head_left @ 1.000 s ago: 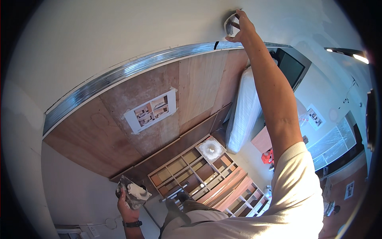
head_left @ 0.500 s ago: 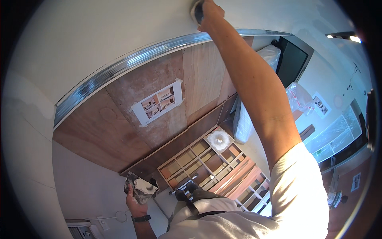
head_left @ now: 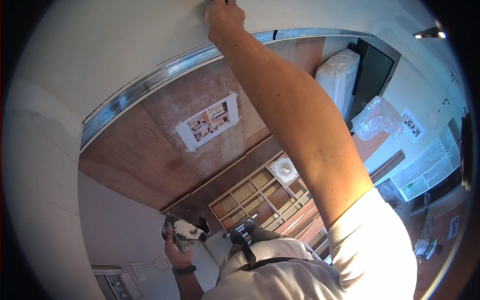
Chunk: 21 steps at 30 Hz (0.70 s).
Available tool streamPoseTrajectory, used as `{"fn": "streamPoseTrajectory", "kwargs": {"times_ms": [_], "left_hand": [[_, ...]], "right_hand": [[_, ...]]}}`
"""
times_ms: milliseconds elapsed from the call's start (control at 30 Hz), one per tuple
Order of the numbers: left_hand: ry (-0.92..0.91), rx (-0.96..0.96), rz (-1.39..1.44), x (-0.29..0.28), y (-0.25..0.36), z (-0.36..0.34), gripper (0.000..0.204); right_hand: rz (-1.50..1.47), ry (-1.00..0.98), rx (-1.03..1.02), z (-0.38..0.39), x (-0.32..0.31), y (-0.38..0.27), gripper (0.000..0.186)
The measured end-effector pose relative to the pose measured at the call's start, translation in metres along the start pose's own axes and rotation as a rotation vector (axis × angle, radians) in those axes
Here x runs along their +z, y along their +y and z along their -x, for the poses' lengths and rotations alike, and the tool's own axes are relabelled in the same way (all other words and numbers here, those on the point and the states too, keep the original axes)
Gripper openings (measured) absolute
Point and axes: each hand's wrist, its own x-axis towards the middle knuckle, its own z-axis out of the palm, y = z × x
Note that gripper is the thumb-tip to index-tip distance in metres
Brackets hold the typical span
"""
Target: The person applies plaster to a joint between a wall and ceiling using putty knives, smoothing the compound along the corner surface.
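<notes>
My right hand (head_left: 226, 17) is raised overhead at the top edge, closed against the white ceiling (head_left: 150, 35). A dark tool with a pale edge is in it, mostly hidden by the fingers now, so its kind does not show. Low on the left, my left hand (head_left: 179, 256) grips a plaster-smeared metal plate (head_left: 170, 226) from underneath and beside. A thick lump of white putty (head_left: 187, 230) lies on that plate. A shiny metal channel (head_left: 150, 80) runs along the ceiling's edge, just below my right wrist.
Plywood panels (head_left: 135, 150) below the channel carry a taped picture sheet (head_left: 210, 120). Under me is a wooden grid frame (head_left: 240, 196) with a white-crusted tub (head_left: 284, 170) on it. Plastic-wrapped goods (head_left: 337, 75) stand beside a dark doorway (head_left: 372, 67). A lamp (head_left: 430, 34) hangs at right.
My right hand has moved left along the ceiling with its tool. The whole view has shifted slightly, and my left hand still holds the plate with putty.
</notes>
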Motion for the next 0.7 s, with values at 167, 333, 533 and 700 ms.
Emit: {"fn": "streamPoseTrajectory", "kwargs": {"times_ms": [167, 333, 533, 700], "left_hand": [[-0.001, 0.037, -0.026, 0.003, 0.000, 0.005, 0.038], [0.044, 0.003, -0.005, 0.013, -0.005, 0.007, 0.038], [0.034, 0.008, -0.026, 0.018, -0.010, 0.005, 0.037], [0.052, 0.048, -0.056, 0.001, -0.009, 0.007, 0.039]], "right_hand": [[-0.013, 0.054, 0.365, 0.037, 0.019, -0.020, 0.074], [-0.188, -0.052, 0.231, 0.065, 0.009, -0.021, 0.058], [-0.419, -0.333, 0.107, 0.070, -0.052, 0.019, 0.065], [-0.472, -0.227, 0.225, -0.013, -0.127, 0.075, 0.080]]}}
